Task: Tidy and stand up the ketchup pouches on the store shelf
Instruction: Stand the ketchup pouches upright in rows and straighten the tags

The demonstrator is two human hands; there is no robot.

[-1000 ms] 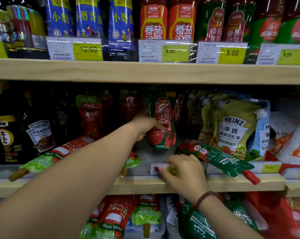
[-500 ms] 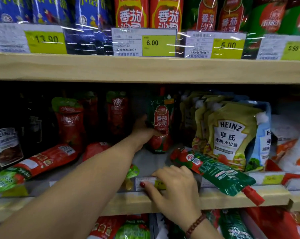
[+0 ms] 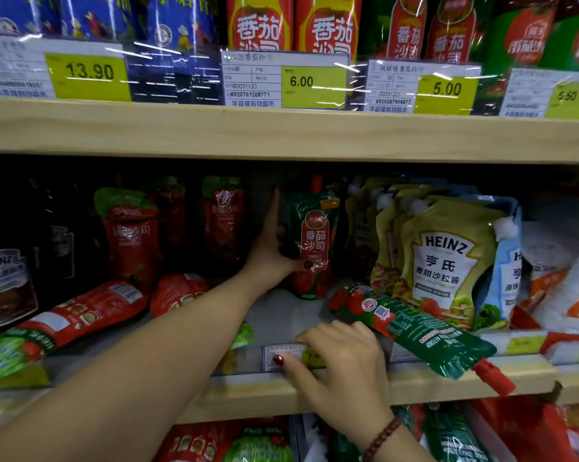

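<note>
A green and red ketchup pouch (image 3: 314,241) stands upright in the middle of the lower shelf. My left hand (image 3: 271,251) holds it from its left side, thumb on the front and fingers stretched up beside it. My right hand (image 3: 341,358) grips a small price tag (image 3: 283,353) on the shelf's front edge, thumb in front and fingers over the top. To the right, a green ketchup pouch (image 3: 414,331) lies flat with its red cap over the edge. At the left, two red pouches (image 3: 81,315) lie flat. More red pouches (image 3: 131,235) stand at the back.
Yellow Heinz dressing pouches (image 3: 448,261) stand in a row right of the held pouch, with white and orange bags (image 3: 568,288) beyond. Dark sauce bottles (image 3: 4,281) stand at far left. The upper wooden shelf (image 3: 281,135) hangs low overhead. More pouches fill the shelf below (image 3: 248,441).
My left hand has opened its fingers upward along the standing pouch, which now sits straighter and further back. My right hand has stayed on the price tag. The view has moved closer.
</note>
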